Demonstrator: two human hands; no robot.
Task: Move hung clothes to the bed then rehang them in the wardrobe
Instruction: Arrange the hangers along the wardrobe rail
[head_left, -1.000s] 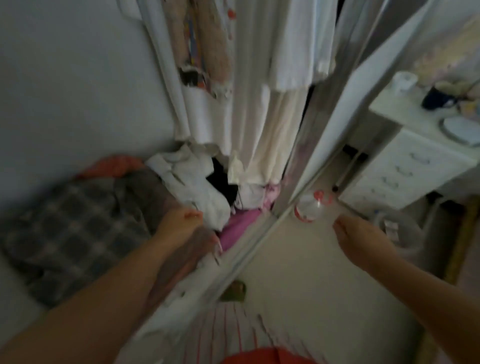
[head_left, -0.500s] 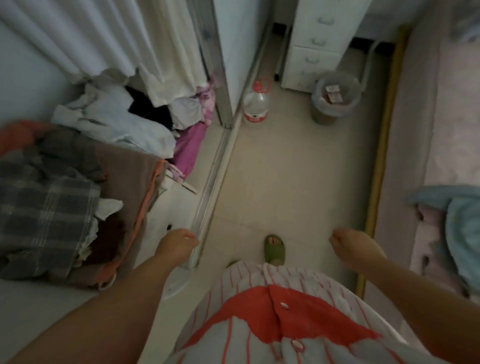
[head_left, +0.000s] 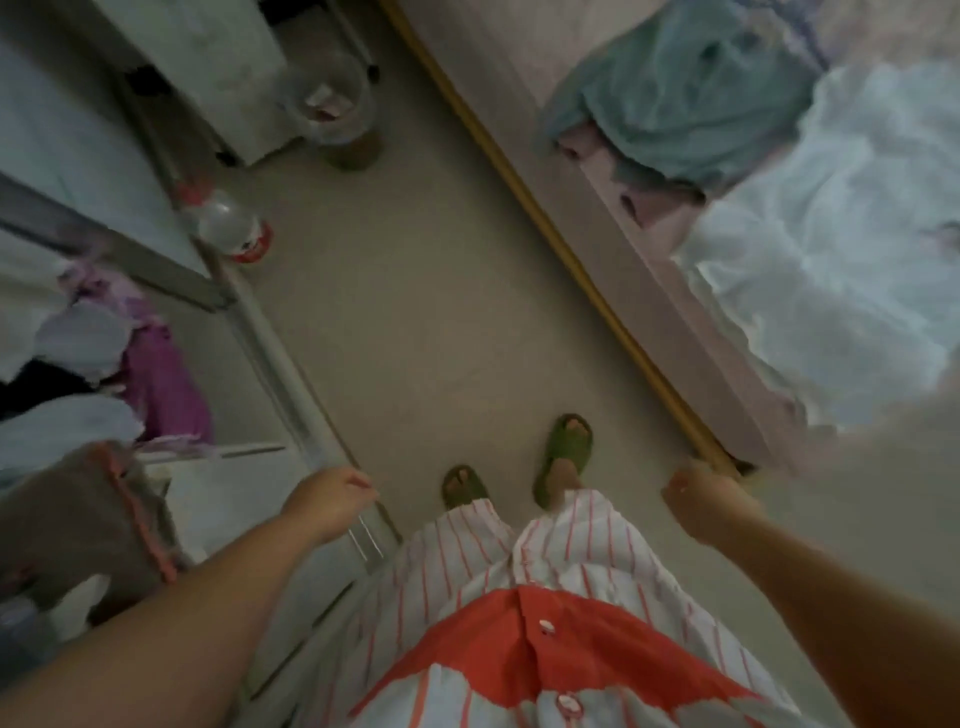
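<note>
I look straight down at the floor between wardrobe and bed. My left hand hangs over the wardrobe's sliding track, fingers loosely curled, holding nothing. My right hand hangs near the bed's wooden edge, also loosely curled and empty. On the bed lie a teal garment and a pale white-blue garment. At the left, the wardrobe floor holds a heap of clothes: a purple piece, white pieces and a brown one with orange trim.
A plastic bottle with a red label stands by the wardrobe track. A small bin sits beside a white drawer unit at the top. My feet in green slippers stand on the beige floor.
The view has swung from the hanging clothes down and right toward the bed. My left hand has left the clothes heap; both hands now hang empty at my sides.
</note>
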